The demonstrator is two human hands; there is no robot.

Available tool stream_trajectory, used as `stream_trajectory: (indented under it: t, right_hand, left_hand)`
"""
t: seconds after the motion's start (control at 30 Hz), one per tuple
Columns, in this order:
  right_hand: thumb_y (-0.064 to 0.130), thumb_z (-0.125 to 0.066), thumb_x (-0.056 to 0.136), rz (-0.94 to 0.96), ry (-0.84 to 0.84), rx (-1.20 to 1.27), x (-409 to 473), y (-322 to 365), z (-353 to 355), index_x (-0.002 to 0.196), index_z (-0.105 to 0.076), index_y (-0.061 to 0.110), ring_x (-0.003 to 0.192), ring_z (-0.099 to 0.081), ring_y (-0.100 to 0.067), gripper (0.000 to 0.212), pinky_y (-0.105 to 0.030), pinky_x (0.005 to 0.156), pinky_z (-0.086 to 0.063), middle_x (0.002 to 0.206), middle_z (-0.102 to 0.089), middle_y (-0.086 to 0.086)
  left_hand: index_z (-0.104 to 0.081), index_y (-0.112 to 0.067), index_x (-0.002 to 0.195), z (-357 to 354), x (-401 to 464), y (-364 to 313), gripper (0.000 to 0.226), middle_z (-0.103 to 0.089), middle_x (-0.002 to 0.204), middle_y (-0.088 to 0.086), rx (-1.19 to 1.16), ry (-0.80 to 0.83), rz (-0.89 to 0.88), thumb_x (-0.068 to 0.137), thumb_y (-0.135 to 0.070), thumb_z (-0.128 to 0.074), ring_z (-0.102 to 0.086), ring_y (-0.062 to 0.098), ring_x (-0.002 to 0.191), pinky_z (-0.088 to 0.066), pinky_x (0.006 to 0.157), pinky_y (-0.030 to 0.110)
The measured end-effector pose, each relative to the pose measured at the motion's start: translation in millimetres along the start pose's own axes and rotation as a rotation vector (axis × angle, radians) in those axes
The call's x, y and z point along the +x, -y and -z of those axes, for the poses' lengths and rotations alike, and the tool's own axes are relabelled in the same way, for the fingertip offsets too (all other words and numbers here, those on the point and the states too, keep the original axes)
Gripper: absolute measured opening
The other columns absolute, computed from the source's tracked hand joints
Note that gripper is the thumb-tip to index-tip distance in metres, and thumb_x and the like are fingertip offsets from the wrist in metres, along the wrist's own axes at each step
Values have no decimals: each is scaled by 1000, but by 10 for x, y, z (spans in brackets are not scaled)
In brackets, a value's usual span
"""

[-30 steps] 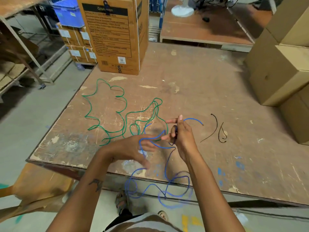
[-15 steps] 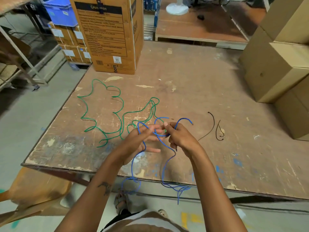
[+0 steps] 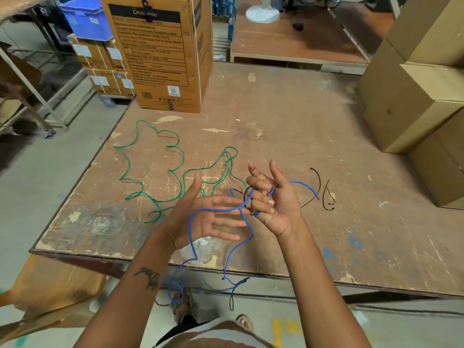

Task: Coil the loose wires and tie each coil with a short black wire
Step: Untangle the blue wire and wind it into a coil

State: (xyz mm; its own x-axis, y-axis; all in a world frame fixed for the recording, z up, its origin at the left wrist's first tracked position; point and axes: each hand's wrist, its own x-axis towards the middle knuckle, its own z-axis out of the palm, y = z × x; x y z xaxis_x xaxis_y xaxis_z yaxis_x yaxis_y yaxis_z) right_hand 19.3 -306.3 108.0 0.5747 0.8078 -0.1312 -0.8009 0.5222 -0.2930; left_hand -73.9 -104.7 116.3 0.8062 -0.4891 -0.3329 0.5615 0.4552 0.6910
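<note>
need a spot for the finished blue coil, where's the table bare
Bare: the stretch of table between the printed carton and the stacked boxes. Crowded: the green wire sprawls left, and the short black wires lie beside the right hand.

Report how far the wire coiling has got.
Nothing is finished: no tied coil shows. The right hand holds a first loop of the blue wire, which crosses the open left hand. The green wire lies loose, and the short black wires lie unused.

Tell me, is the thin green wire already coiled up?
No, the thin green wire lies spread in loose bends on the worn wooden table, untied.
</note>
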Motion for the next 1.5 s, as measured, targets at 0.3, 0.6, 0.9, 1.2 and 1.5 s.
stream_trajectory:
  t: [0.3,0.6,0.9,1.2,1.5]
  right_hand:
    - [58,-38,107,-135,21,-216,-44,30,-213,110,-64,7,36,-16,-7,57,-16,35,-11,51,-22,4]
    - [50,-42,109,-85,45,-52,31,121,-455,83,-46,14,35,-16,-9,44,-21,32,-16,44,-25,4]
    - [-3,-35,108,362,-640,-510,190,129,-621,121,-60,-1,43,-36,-5,28,-18,40,-30,77,-50,-1]
    - [44,-41,114,182,-638,-871,164,20,-855,114,-61,14,36,-23,-4,36,-13,36,-17,63,-42,4]
    - [31,-40,116,-321,-178,-1254,185,188,-1082,90,-54,19,43,-16,-5,31,-16,38,-11,63,-25,4]
  left_hand:
    - [-50,-23,132,-338,118,-93,46,-65,125,24,446,-404,-94,98,-54,-57,-77,44,89,-63,85,52]
    - [-68,-17,112,-446,166,-270,65,-80,87,9,833,-375,-105,95,-69,-34,-74,32,60,-49,54,17]
    - [-64,-4,113,-258,129,-183,35,-79,86,17,793,-185,-124,105,-35,-49,-78,34,75,-58,75,34]
    - [-57,-22,136,-98,160,-370,36,-74,124,6,695,-405,-445,101,-24,-65,-73,22,111,-53,100,63]
    - [-69,-16,130,-143,187,-1006,50,-46,159,-7,1399,-176,-777,96,15,-47,-27,7,155,-26,125,30]
